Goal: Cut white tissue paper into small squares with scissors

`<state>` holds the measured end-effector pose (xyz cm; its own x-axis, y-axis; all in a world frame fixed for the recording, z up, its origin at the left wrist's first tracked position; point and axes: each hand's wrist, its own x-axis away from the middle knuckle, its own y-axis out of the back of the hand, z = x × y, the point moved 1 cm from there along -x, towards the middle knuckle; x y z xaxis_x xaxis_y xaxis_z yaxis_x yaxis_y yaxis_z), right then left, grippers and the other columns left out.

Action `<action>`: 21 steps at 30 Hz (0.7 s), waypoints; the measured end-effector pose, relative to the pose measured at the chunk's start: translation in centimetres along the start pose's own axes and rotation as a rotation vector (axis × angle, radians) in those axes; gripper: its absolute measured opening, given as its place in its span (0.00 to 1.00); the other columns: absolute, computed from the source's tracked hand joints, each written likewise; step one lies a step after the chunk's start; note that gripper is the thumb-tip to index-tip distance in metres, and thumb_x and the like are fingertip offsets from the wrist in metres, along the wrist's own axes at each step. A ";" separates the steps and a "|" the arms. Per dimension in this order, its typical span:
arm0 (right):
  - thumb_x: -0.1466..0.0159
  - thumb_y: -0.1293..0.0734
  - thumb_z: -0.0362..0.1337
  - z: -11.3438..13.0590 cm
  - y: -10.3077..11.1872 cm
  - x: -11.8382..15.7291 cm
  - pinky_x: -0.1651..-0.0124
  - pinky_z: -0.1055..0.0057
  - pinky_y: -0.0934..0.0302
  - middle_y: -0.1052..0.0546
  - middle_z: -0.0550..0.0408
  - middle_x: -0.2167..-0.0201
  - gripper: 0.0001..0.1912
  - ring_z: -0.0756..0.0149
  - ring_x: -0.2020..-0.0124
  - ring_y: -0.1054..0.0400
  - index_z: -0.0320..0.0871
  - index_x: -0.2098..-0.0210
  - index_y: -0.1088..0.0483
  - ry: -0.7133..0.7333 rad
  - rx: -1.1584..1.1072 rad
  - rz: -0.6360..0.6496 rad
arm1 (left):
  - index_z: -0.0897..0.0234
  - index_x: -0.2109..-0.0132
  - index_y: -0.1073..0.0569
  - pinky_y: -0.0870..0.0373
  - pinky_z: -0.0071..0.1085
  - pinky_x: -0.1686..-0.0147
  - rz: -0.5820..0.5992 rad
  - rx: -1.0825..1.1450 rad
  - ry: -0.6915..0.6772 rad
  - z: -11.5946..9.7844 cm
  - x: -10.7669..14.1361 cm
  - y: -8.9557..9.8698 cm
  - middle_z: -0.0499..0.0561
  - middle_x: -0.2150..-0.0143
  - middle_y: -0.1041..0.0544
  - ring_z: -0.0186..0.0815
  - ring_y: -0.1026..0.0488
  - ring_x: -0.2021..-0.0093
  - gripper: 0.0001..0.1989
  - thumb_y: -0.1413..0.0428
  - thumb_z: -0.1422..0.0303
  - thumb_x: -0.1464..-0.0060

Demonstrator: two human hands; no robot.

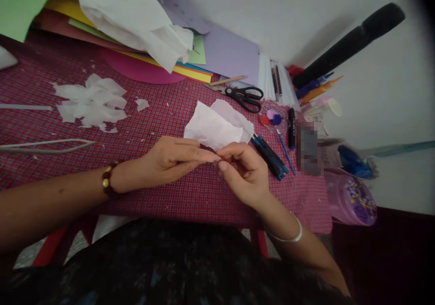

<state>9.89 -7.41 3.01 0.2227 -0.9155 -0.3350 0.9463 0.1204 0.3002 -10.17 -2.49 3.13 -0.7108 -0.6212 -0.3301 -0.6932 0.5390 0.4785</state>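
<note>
Left hand (170,161) extended, right hand (249,173) curled, fingertips meeting; can't tell if anything is pinched. White paper (211,124) lies just beyond the fingers. Looks thin: a careless drag could tear it or snag it on the blue tool (271,156). Marker (291,128) print too small; no readable brands.

no words or numbers can be read; the tiny marks on the black marker (291,129) are too blurry.
</note>
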 end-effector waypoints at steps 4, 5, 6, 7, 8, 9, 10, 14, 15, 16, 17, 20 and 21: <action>0.34 0.34 0.35 0.0 0.1 -0.2 0.68 0.71 0.37 0.26 0.60 0.70 0.02 0.72 0.71 0.33 0.46 0.61 0.30 0.006 0.059 -0.019 | 0.59 0.56 0.20 0.30 0.25 0.69 -0.057 0.135 0.110 -0.1 0.0 -0.5 0.51 0.66 0.19 0.31 0.26 0.69 0.11 0.47 0.67 0.38; 0.34 0.33 0.35 0.0 0.2 -0.2 0.69 0.71 0.37 0.27 0.60 0.71 0.01 0.72 0.72 0.33 0.46 0.62 0.31 -0.001 0.059 -0.014 | 0.60 0.57 0.20 0.30 0.24 0.70 -0.067 0.176 0.156 -0.2 0.0 -0.5 0.50 0.66 0.19 0.31 0.26 0.69 0.10 0.47 0.67 0.39; 0.34 0.33 0.35 0.0 0.2 -0.3 0.69 0.71 0.38 0.27 0.60 0.71 0.01 0.72 0.72 0.33 0.46 0.62 0.32 -0.006 0.055 -0.001 | 0.61 0.58 0.20 0.32 0.23 0.72 -0.062 0.212 0.206 -0.3 -0.1 -0.5 0.49 0.68 0.20 0.30 0.27 0.71 0.10 0.46 0.67 0.39; 0.34 0.33 0.35 0.0 0.2 -0.4 0.70 0.71 0.38 0.28 0.60 0.71 0.02 0.73 0.73 0.34 0.46 0.63 0.32 -0.008 0.050 0.020 | 0.62 0.58 0.20 0.34 0.22 0.75 -0.040 0.243 0.253 -0.4 -0.1 -0.5 0.47 0.72 0.22 0.29 0.29 0.74 0.10 0.46 0.68 0.40; 0.34 0.33 0.34 0.1 0.3 -0.4 0.70 0.72 0.38 0.28 0.60 0.71 0.03 0.73 0.73 0.34 0.46 0.64 0.33 -0.010 0.046 0.048 | 0.62 0.59 0.20 0.37 0.21 0.78 -0.009 0.264 0.296 -0.5 -0.2 -0.4 0.45 0.76 0.25 0.27 0.32 0.77 0.10 0.47 0.69 0.40; 0.34 0.33 0.34 0.1 0.3 -0.5 0.70 0.72 0.39 0.29 0.60 0.71 0.03 0.73 0.73 0.35 0.45 0.64 0.34 -0.014 0.043 0.079 | 0.63 0.59 0.20 0.39 0.21 0.80 0.025 0.279 0.329 -0.6 -0.3 -0.2 0.43 0.79 0.28 0.26 0.35 0.80 0.10 0.47 0.70 0.40; 0.34 0.34 0.35 0.1 0.3 -0.5 0.70 0.72 0.39 0.30 0.60 0.72 0.04 0.73 0.73 0.35 0.45 0.64 0.35 -0.023 0.039 0.111 | 0.63 0.59 0.20 0.41 0.20 0.81 0.054 0.289 0.354 -0.6 -0.3 -0.1 0.42 0.81 0.30 0.25 0.37 0.81 0.10 0.47 0.70 0.40; 0.32 0.35 0.38 0.0 0.4 -0.4 0.69 0.71 0.39 0.31 0.60 0.72 0.05 0.72 0.72 0.36 0.46 0.64 0.37 -0.086 0.029 0.165 | 0.63 0.60 0.20 0.43 0.20 0.82 0.067 0.325 0.382 -0.8 -0.4 0.1 0.42 0.81 0.32 0.25 0.38 0.82 0.10 0.47 0.70 0.41; 0.32 0.36 0.39 -0.1 0.5 -0.3 0.69 0.71 0.39 0.31 0.60 0.72 0.06 0.72 0.72 0.36 0.46 0.64 0.37 -0.093 0.028 0.162 | 0.63 0.59 0.19 0.42 0.20 0.82 0.065 0.328 0.382 -0.8 -0.4 0.0 0.42 0.82 0.32 0.25 0.38 0.82 0.10 0.47 0.70 0.41; 0.32 0.36 0.39 -0.2 0.5 -0.3 0.70 0.71 0.39 0.31 0.59 0.72 0.06 0.72 0.72 0.36 0.46 0.64 0.38 -0.093 0.027 0.158 | 0.63 0.59 0.19 0.42 0.20 0.82 0.064 0.327 0.381 -0.8 -0.4 -0.1 0.42 0.82 0.32 0.25 0.38 0.82 0.11 0.47 0.69 0.40; 0.31 0.37 0.40 -0.3 0.5 -0.2 0.70 0.71 0.39 0.31 0.59 0.72 0.06 0.72 0.72 0.35 0.46 0.64 0.38 -0.090 0.028 0.152 | 0.63 0.58 0.19 0.41 0.20 0.82 0.062 0.322 0.374 -0.8 -0.3 -0.2 0.42 0.82 0.32 0.25 0.37 0.82 0.11 0.47 0.68 0.40; 0.30 0.37 0.40 -0.4 0.5 -0.1 0.71 0.72 0.39 0.30 0.60 0.73 0.07 0.73 0.74 0.35 0.46 0.64 0.38 -0.087 0.000 0.127 | 0.62 0.54 0.20 0.38 0.21 0.80 0.028 0.271 0.286 -0.6 -0.2 -0.4 0.43 0.79 0.28 0.27 0.34 0.79 0.12 0.47 0.68 0.38; 0.30 0.37 0.41 -0.4 0.5 -0.1 0.72 0.73 0.39 0.30 0.60 0.73 0.07 0.74 0.75 0.34 0.46 0.64 0.38 -0.103 -0.032 0.116 | 0.61 0.53 0.20 0.37 0.21 0.79 0.012 0.231 0.219 -0.5 -0.1 -0.5 0.44 0.78 0.27 0.27 0.32 0.78 0.12 0.47 0.68 0.37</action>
<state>10.40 -7.10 2.83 0.3072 -0.9291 -0.2059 0.9229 0.2381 0.3026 -9.72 -2.95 3.35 -0.6939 -0.7081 -0.1308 -0.7116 0.6465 0.2752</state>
